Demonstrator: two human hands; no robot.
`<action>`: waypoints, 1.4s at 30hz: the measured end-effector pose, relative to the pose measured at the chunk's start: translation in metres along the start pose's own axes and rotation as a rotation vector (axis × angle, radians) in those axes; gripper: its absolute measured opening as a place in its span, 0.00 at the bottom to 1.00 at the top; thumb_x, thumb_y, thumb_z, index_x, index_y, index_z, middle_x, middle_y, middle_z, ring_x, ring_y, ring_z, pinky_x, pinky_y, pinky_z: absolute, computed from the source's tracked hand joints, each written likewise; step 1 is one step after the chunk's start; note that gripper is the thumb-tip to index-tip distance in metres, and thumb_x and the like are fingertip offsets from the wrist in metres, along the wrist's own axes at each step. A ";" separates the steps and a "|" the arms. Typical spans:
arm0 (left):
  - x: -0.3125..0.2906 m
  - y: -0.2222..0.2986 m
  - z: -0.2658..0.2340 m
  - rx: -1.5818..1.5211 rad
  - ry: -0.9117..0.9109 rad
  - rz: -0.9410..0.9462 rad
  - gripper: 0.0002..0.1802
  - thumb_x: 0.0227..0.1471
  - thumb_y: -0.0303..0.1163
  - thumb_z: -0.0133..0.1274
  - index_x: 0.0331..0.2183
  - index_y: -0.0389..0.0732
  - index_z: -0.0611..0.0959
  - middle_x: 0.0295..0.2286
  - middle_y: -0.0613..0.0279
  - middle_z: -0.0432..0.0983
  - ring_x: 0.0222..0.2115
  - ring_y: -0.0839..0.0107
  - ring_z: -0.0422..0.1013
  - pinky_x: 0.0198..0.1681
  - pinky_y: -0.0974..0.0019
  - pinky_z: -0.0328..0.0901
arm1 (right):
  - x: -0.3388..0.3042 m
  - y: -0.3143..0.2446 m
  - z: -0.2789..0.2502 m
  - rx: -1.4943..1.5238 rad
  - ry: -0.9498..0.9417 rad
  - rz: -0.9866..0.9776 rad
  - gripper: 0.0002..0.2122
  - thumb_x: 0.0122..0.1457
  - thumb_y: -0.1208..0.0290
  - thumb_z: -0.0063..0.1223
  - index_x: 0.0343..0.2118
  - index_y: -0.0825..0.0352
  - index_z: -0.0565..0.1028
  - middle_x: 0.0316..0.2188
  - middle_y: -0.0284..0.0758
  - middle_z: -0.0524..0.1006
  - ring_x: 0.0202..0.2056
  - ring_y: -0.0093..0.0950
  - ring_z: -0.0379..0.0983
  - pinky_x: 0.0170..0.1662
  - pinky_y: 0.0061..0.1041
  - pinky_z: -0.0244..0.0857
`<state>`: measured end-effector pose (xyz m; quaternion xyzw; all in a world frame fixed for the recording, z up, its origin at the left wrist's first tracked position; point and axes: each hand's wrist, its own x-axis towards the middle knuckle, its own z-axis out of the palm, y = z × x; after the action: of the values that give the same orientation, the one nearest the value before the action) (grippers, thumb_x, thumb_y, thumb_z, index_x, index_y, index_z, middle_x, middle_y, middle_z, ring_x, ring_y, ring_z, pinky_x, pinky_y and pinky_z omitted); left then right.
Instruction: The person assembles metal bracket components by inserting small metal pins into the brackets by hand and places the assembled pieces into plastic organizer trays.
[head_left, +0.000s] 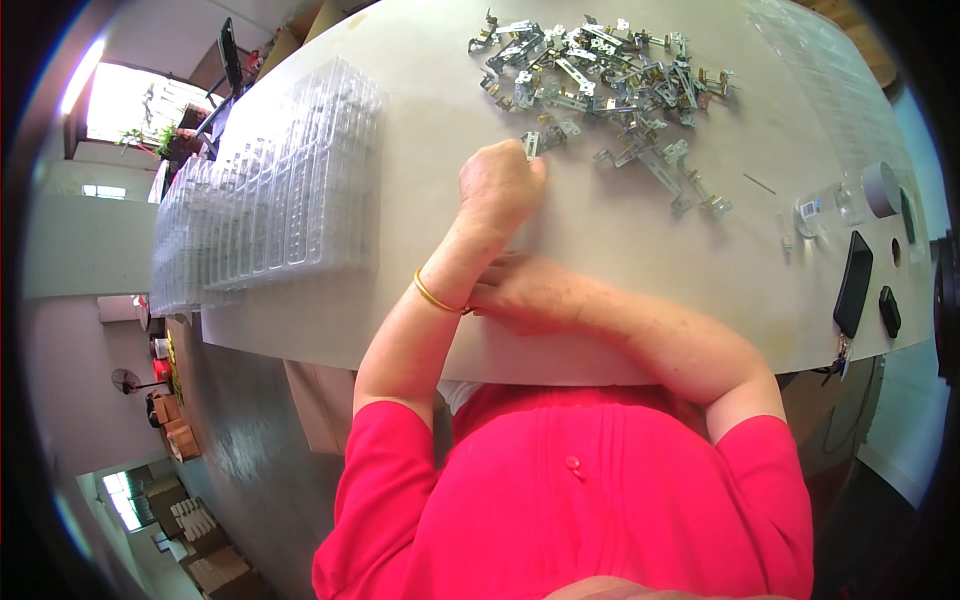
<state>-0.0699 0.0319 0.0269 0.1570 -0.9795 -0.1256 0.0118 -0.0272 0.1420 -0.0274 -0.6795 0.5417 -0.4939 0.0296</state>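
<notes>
Left hand [503, 186] at metal bracket [531, 145], right hand [525, 292] by bangle [428, 291]

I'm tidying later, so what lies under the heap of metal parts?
The tabletop shows around the metal parts; whatever lies beneath their dense middle is covered and cannot be seen.

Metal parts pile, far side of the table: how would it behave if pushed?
The metal parts pile would probably shift in snagged clumps, since its pieces overlap with bent ends jutting out. Individually they look stiff, being plate-like metal. Rolling seems unlikely given the flat, angular shapes.
</notes>
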 end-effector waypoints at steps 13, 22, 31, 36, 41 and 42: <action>-0.019 -0.059 -0.028 -1.123 -0.032 -0.169 0.15 0.60 0.38 0.57 0.28 0.35 0.81 0.19 0.66 0.74 0.14 0.82 0.65 0.16 0.76 0.60 | -0.003 -0.009 -0.023 0.155 0.037 0.359 0.04 0.58 0.77 0.55 0.35 0.66 0.73 0.32 0.36 0.78 0.33 0.35 0.76 0.36 0.33 0.70; -0.031 -0.083 -0.006 -1.590 -0.368 0.038 0.14 0.61 0.36 0.55 0.29 0.34 0.81 0.19 0.67 0.74 0.16 0.80 0.67 0.17 0.76 0.60 | -0.002 0.007 -0.063 0.391 0.813 0.561 0.04 0.65 0.75 0.54 0.40 0.66 0.72 0.31 0.25 0.75 0.32 0.13 0.70 0.35 0.16 0.66; -0.041 -0.082 0.008 -1.606 -0.675 0.101 0.13 0.61 0.36 0.54 0.30 0.36 0.79 0.24 0.63 0.75 0.16 0.79 0.66 0.17 0.74 0.61 | -0.002 0.011 -0.068 0.414 0.828 0.554 0.05 0.66 0.75 0.53 0.42 0.67 0.72 0.36 0.30 0.78 0.35 0.15 0.72 0.41 0.17 0.69; -0.045 -0.080 0.005 -1.612 -0.710 0.082 0.15 0.62 0.39 0.53 0.31 0.36 0.79 0.24 0.63 0.76 0.18 0.77 0.69 0.22 0.73 0.64 | -0.003 0.009 -0.068 0.457 0.781 0.515 0.05 0.66 0.77 0.52 0.42 0.69 0.71 0.34 0.31 0.77 0.34 0.17 0.74 0.39 0.18 0.71; -0.046 -0.071 0.010 -1.623 -0.702 0.099 0.20 0.67 0.44 0.44 0.37 0.34 0.78 0.28 0.58 0.78 0.26 0.73 0.75 0.25 0.72 0.66 | -0.003 0.006 -0.064 0.457 0.800 0.539 0.05 0.65 0.78 0.52 0.42 0.69 0.71 0.33 0.31 0.77 0.33 0.18 0.74 0.37 0.19 0.73; -0.047 -0.062 0.006 -1.651 -0.689 0.074 0.21 0.68 0.44 0.42 0.37 0.34 0.78 0.28 0.56 0.78 0.26 0.72 0.76 0.25 0.72 0.66 | -0.005 0.008 -0.065 0.443 0.773 0.530 0.05 0.65 0.78 0.52 0.42 0.69 0.70 0.33 0.31 0.77 0.33 0.18 0.74 0.37 0.19 0.72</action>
<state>-0.0065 -0.0086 0.0064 0.0203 -0.5305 -0.8302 -0.1698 -0.0779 0.1748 -0.0024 -0.2643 0.5490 -0.7873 0.0946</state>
